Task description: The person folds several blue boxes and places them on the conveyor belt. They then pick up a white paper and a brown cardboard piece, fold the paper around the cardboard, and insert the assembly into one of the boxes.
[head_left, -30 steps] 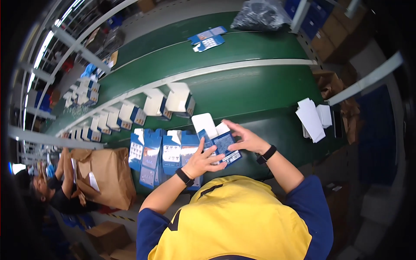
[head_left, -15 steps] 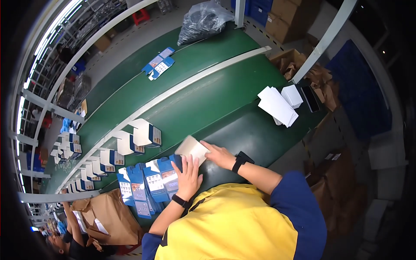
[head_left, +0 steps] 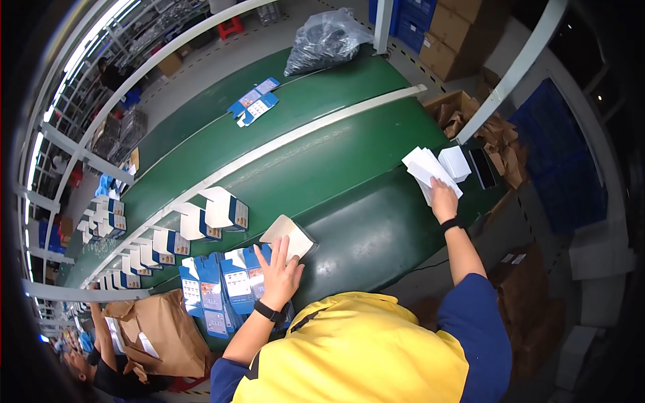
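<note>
My left hand [head_left: 281, 274] has its fingers spread against the near side of a small carton [head_left: 290, 236], whose pale inside faces up. Under and beside that wrist lie several flattened blue-and-white cartons [head_left: 213, 295], overlapping one another. Far to the right, my right hand [head_left: 442, 201] is at the near end of a pile of white paper sheets [head_left: 423, 164], its fingers closed together over the paper. How many sheets they pinch is not visible. A smaller stack of white cards [head_left: 455, 164] sits just beyond.
Erected open cartons [head_left: 227, 208] stand in a row along the pale rail [head_left: 302, 132] of the green conveyor. Beyond it lie another flattened carton [head_left: 255, 103] and a grey plastic bag [head_left: 326, 43]. A phone [head_left: 482, 168] rests at right. Another person works near a brown paper sack [head_left: 164, 332].
My right hand has left the small carton and reached right to the white sheets. My left hand stays at the carton, which has shifted slightly left and turned.
</note>
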### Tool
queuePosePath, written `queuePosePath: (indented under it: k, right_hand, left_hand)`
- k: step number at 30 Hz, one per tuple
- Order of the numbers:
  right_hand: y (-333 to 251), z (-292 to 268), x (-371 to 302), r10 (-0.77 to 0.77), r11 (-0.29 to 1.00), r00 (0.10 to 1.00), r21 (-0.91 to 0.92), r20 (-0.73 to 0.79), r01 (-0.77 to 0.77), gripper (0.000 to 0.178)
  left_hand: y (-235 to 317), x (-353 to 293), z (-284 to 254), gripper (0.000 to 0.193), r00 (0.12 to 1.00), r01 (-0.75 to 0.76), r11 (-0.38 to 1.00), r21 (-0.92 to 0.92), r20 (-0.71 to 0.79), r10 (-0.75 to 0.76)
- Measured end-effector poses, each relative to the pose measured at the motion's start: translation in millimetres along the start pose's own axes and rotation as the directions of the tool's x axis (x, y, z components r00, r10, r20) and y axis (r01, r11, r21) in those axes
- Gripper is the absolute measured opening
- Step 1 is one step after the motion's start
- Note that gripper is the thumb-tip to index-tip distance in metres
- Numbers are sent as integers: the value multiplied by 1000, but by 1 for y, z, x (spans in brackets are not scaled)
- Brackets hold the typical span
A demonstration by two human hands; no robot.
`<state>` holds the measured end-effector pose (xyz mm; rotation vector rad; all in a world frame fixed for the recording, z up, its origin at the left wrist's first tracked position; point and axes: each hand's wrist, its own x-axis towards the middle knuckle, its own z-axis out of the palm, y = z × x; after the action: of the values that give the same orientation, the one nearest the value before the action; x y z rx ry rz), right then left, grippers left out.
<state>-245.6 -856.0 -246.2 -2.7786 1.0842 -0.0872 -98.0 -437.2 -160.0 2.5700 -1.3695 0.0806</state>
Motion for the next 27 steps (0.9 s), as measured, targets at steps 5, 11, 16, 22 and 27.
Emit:
queuePosePath:
  k: [5, 11, 16, 22, 27]
  right_hand:
    - [-101, -75, -23, -129, 519, 986, 855, 101, -20, 23]
    - [-207, -95, -64, -514, -20, 850, 990, 112, -142, 26]
    - [-240, -102, -80, -524, 287, 848, 954, 78, 89, 45]
    - [-261, -76, -87, -442, 234, 895, 954, -67, 187, 69]
    - [-250, -62, -84, -377, 217, 923, 976, 78, 6, 70]
  left_hand:
    - [26, 28, -28, 37, 975, -77, 979, -190, -218, 34]
    - [38, 81, -43, 43, 851, 304, -48, -951, 294, -436]
    - [37, 72, -46, 30, 834, 214, 249, -944, 44, -550]
    - [59, 73, -49, 23, 763, 98, 779, -619, -456, -458]
    - [61, 75, -31, 24, 830, 19, 818, -575, -447, -334]
